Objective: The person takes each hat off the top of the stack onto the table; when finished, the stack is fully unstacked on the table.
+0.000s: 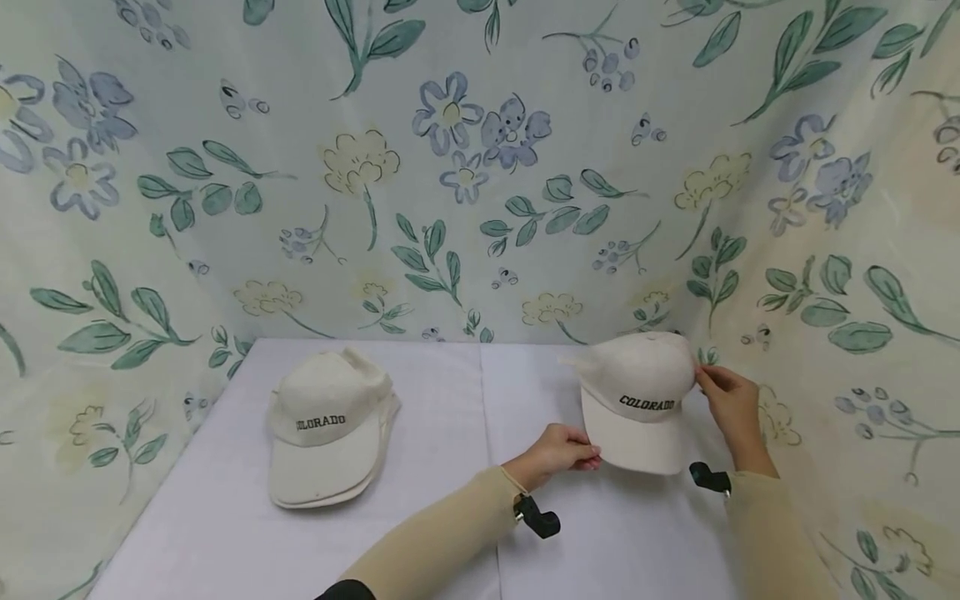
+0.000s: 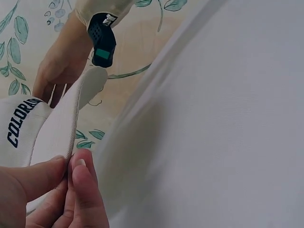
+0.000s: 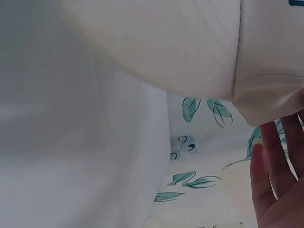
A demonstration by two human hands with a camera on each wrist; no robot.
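Observation:
A cream baseball cap [image 1: 637,437] with dark COLORADO lettering is held up at the right of the table, its brim toward me. My left hand [image 1: 558,454] pinches the brim's left edge between thumb and fingers, as the left wrist view shows close up on the brim [image 2: 64,118]. At the crown's right side, my right hand [image 1: 731,408] grips the fabric with its fingertips. In the right wrist view the cap's lower side [image 3: 270,102] bends near the fingers [image 3: 280,161].
More cream COLORADO caps [image 1: 326,475] lie stacked at the left of the table, with layered brim edges showing. A white cloth [image 1: 435,533] with a crease down its middle covers the table. Floral curtains [image 1: 450,250] stand close behind it and along both sides.

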